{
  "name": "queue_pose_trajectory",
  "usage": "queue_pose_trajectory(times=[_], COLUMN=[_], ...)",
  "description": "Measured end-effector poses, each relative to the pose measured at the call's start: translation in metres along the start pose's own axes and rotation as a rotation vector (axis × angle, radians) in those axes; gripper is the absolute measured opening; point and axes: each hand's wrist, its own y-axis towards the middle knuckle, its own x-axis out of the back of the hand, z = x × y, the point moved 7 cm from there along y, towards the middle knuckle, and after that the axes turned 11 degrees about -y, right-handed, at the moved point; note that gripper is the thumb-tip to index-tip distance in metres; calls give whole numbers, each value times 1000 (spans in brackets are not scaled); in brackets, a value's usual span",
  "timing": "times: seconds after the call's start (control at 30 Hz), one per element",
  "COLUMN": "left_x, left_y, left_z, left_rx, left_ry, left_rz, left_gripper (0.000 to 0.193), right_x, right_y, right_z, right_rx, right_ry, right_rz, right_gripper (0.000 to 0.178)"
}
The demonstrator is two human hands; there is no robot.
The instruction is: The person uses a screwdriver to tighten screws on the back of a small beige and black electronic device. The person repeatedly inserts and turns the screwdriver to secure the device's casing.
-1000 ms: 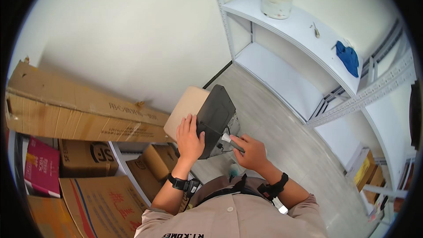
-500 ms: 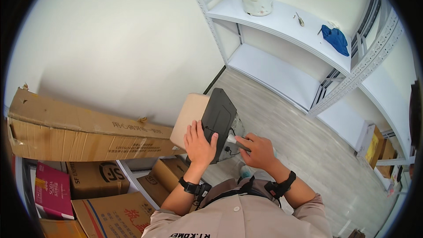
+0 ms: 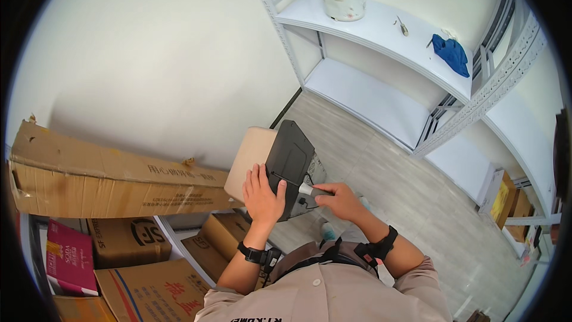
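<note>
In front of me a boxy appliance stands on its side, with a beige body (image 3: pixel 245 146) on the left and a dark grey panel (image 3: pixel 293 150) facing right. My left hand (image 3: pixel 264 198) lies flat across the beige side and the panel's edge, fingers stretched. In my right hand (image 3: pixel 342 201) is a grey-handled tool (image 3: pixel 322 192) with a pale, flared tip, possibly a brush. Its tip is at the panel's right edge; whether it touches is unclear. A black cord with a small black plug (image 3: pixel 302 201) hangs beside the tool.
A long cardboard box (image 3: pixel 119 173) and several smaller cartons (image 3: pixel 128 241) fill the left. White metal shelving (image 3: pixel 366 95) stands ahead, bearing a rice cooker (image 3: pixel 343 0), a screwdriver (image 3: pixel 404 27) and a blue cloth (image 3: pixel 451 55). A yellow-and-brown box (image 3: pixel 503 200) sits at the far right.
The whole scene has shifted slightly left in view. My right hand has turned the tool's handle flatter, and its fingers are wrapped closer round it. My left hand stays on the appliance.
</note>
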Motion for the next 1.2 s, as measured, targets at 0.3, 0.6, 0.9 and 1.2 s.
queue_pose_trajectory(times=[0.3,0.6,0.9,1.2], left_x=[1,2,1,0], left_y=[0,1,0,2], left_z=[-3,-5,-5,-2], left_rx=[15,24,32,14], left_ry=[-17,-13,-22,-22], left_rz=[-4,5,12,18], left_gripper=[67,67,68,70], right_x=[5,6,7,9], right_y=[0,0,-7,-7], right_z=[11,7,17,26], right_rx=[-18,-9,-15,103], right_ry=[-41,-89,-137,-310], right_rz=[44,12,-20,-94], right_gripper=[40,41,42,41])
